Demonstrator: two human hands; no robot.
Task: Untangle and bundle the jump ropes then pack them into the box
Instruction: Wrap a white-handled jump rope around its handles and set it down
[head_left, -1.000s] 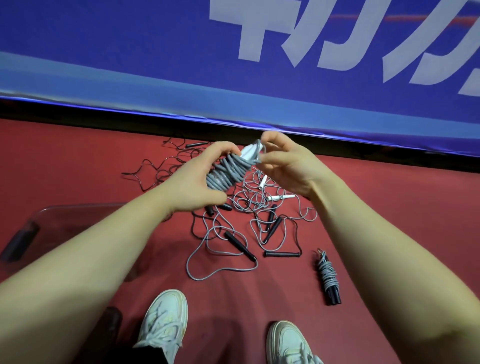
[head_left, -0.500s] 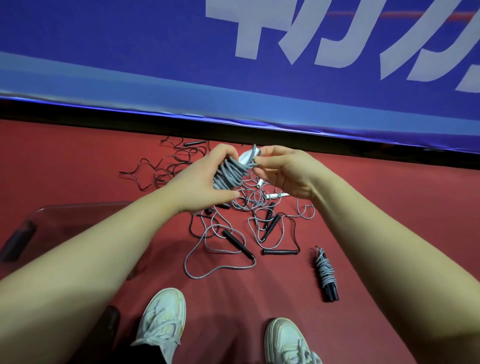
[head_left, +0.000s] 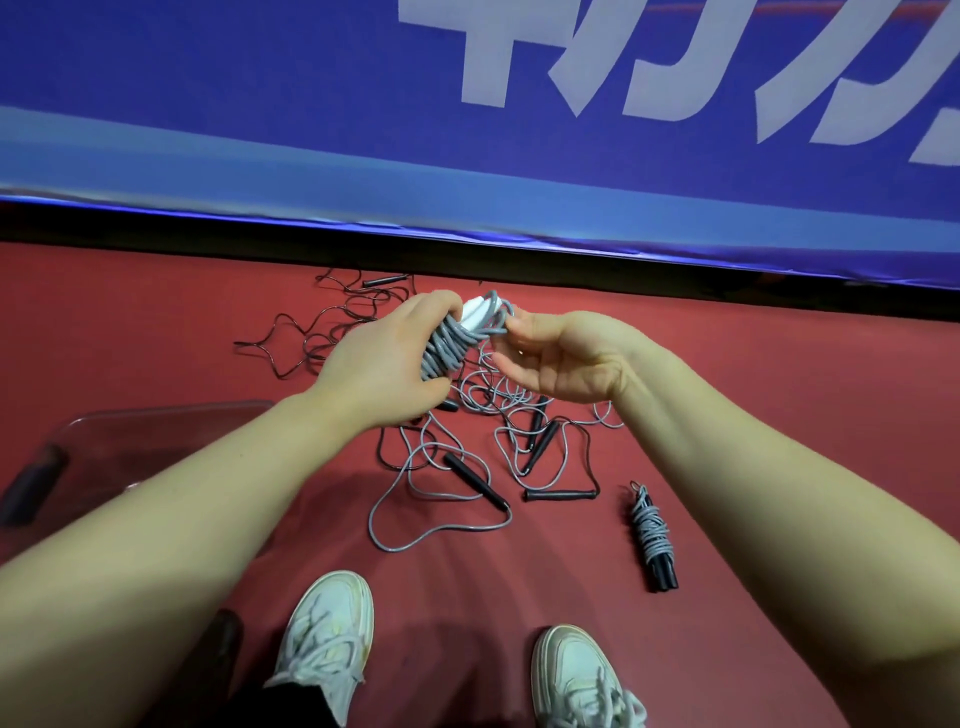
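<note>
The left hand (head_left: 384, 364) grips the grey-corded, white-handled rope bundle (head_left: 448, 347), which slants up toward the right hand (head_left: 569, 358). That hand's loosely curled fingertips (head_left: 521, 321) meet its top end; pinch unclear.

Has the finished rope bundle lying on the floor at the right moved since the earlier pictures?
No. The wound bundle lies at the same spot, just right of the loose black handle, as before.

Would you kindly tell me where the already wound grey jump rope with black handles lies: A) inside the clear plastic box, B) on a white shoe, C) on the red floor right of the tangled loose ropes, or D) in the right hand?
C: the wound grey jump rope with black handles lies on the red floor, to the right of the tangled loose ropes.
</note>
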